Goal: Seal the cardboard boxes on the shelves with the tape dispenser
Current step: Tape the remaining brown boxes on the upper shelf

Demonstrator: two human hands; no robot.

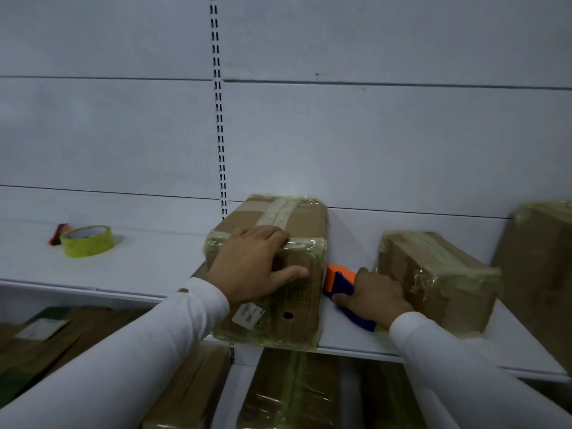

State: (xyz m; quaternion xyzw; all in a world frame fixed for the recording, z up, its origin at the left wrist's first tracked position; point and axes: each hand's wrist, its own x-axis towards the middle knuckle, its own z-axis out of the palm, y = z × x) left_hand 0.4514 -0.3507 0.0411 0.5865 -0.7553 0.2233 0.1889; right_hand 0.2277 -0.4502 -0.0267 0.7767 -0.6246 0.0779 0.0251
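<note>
The middle box (272, 274), at the shelf's (139, 267) front edge, is steadied by the left hand (250, 267), fingers spread flat. The tape dispenser (343, 289), just beside it, is clamped in the right hand (374, 297). Taping seems underway; next, the dispenser likely needs pressing along an open seam.

The left hand (253, 261) lies flat, fingers spread, thumb out. The right hand (374, 297) is curled closed. Both arms reach forward in white sleeves.

Single head-worn view, wide-angle, facing forward and slightly down at a white shelf (130, 267) from close range. White back panel fills the upper half. Shelf's front edge crosses the lower third; a lower shelf level shows beneath it. Both sleeved arms enter from the bottom corners. Straight lines bow toward the picture's edges.
</note>
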